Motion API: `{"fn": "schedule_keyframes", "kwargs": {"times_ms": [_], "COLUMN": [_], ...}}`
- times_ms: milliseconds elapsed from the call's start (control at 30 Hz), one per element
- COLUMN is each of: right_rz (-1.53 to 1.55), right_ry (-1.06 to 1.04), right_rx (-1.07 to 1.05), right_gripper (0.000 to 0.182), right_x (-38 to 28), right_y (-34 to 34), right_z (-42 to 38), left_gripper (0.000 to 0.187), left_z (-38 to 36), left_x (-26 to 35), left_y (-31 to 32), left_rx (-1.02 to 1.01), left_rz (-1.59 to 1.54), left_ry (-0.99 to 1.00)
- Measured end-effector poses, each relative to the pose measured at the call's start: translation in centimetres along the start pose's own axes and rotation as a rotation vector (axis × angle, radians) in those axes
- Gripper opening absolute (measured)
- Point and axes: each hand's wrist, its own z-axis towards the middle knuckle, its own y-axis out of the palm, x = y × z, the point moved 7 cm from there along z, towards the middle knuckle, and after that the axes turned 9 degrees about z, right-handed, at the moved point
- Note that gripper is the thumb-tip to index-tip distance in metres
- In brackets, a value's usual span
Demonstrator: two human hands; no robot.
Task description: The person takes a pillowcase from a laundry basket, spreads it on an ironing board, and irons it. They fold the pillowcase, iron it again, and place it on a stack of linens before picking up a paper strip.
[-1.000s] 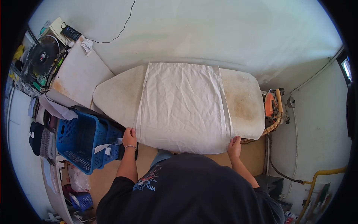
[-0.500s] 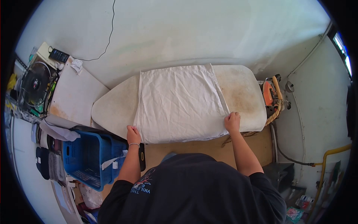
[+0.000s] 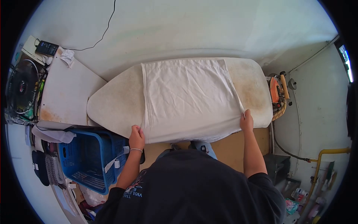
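Note:
A white cloth (image 3: 190, 97) lies across the middle of a long ironing board (image 3: 115, 89), with creases over its surface and its near part hanging at the board's front edge. My left hand (image 3: 137, 137) has its fingers closed on the near left corner of the cloth, and a bracelet is on that wrist. At the near right corner, my right hand (image 3: 246, 121) pinches the cloth's edge. Between the two hands the cloth's near edge is stretched.
An iron (image 3: 275, 90) with an orange body stands on a holder past the board's right end. At the lower left is a blue basket (image 3: 84, 158). Further left are a fan (image 3: 23, 86) and a phone (image 3: 47, 48). A yellow pipe (image 3: 324, 151) runs along the right wall.
My right hand has moved right and slightly up with its corner of the cloth, and the cloth is spread wider. The view has shifted a little.

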Motion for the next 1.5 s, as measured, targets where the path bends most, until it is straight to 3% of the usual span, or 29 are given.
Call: {"fn": "schedule_keyframes", "kwargs": {"times_ms": [67,167,233,267,333,433,667,767,833,867,933,967,1033,1167,1233,1333,1467,1500], "right_rz": [-0.067,-0.069,-0.128,-0.136,-0.056,0.015,-0.026,-0.009,0.603,0.603,0.449,0.448,0.365,0.251,0.047,0.019,-0.099,-0.138], "right_ry": [0.118,0.156,-0.096,-0.099,0.073,0.117,0.053,0.102,0.403,0.411,0.158,0.159,-0.301,-0.177,-0.113,-0.187,-0.077,-0.093], "right_rx": [-0.101,0.007,0.144,0.138,-0.062,-0.072,-0.086,-0.299,-0.393,-0.396,-0.081,-0.085,0.125,0.180,0.092,0.181,0.236,0.234], "right_gripper": [0.016,0.020,0.025,0.025,0.028,0.032,0.032,0.026,0.023,0.023,0.025,0.025,0.034,0.028,0.022,0.018,0.013,0.013], "right_x": [0.9,1.2,-0.4,-0.6,-0.1,-2.4,-8.2,-6.9,-5.0,-4.8,-5.9,-6.1,-9.2,-12.8,-12.2,-11.6,-10.5,-10.6], "right_y": [-0.5,-1.3,-1.3,-0.9,1.8,5.2,10.6,11.8,13.0,13.4,12.0,12.3,10.5,9.2,10.7,11.1,10.2,9.9], "right_z": [-1.3,-1.9,-0.6,0.6,4.4,10.7,24.1,27.6,28.0,28.1,29.4,30.0,30.8,30.3,30.4,30.1,30.7,30.6], "left_gripper": [0.022,0.022,0.023,0.023,0.023,0.024,0.033,0.036,0.037,0.037,0.038,0.038,0.036,0.033,0.030,0.029,0.031,0.032], "left_z": [-1.6,-1.7,-0.3,0.9,5.4,13.5,27.7,30.3,31.0,31.1,31.4,31.4,31.6,32.3,32.3,32.6,32.9,33.0], "left_x": [-0.1,0.0,1.0,1.6,3.2,4.6,7.8,5.8,3.6,3.2,3.0,4.2,6.4,7.2,8.3,8.7,9.0,8.5], "left_y": [0.2,0.5,-0.5,-0.4,-0.3,1.6,3.9,4.9,5.4,6.0,5.6,4.7,3.0,3.1,3.2,3.1,3.0,3.1], "left_rx": [-0.027,-0.058,0.087,0.081,0.135,0.095,-0.030,-0.094,0.008,0.002,0.173,0.172,0.190,0.280,0.299,0.358,0.307,0.245], "left_rz": [0.003,0.069,0.095,0.090,0.078,0.073,0.215,0.087,-0.074,-0.068,-0.124,-0.123,-0.057,-0.025,0.202,0.205,0.289,0.263], "left_ry": [0.023,-0.032,0.059,0.052,0.037,-0.065,-0.148,-0.194,-0.320,-0.321,-0.230,-0.233,-0.242,-0.258,-0.165,-0.104,-0.134,-0.219]}}
